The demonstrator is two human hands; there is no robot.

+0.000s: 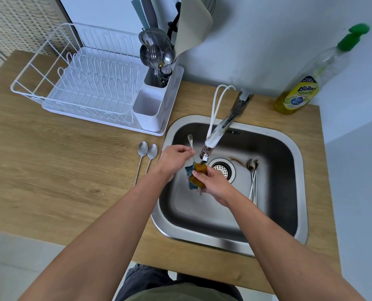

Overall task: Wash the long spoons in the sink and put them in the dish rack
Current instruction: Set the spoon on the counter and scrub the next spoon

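Observation:
Over the steel sink [298, 161], my left hand [174, 159] pinches a long spoon [190, 141] by its handle, handle end up. My right hand [213, 181] grips a yellow and blue-green sponge [197, 173] folded round the spoon's lower part, right under the tap [213, 137]. The spoon's bowl is hidden in the sponge. Two long spoons [147, 152] lie side by side on the wooden counter left of the sink. More long spoons [252, 177] lie on the sink floor to the right of the drain [222, 168]. The white dish rack [89, 83] stands at the back left.
The rack's cutlery holder [150, 109] has one compartment full of spoons and forks [157, 57]. A bottle of yellow dish soap [300, 94] with a green cap stands at the back right by the wall. A beige mat [191, 25] leans behind the rack.

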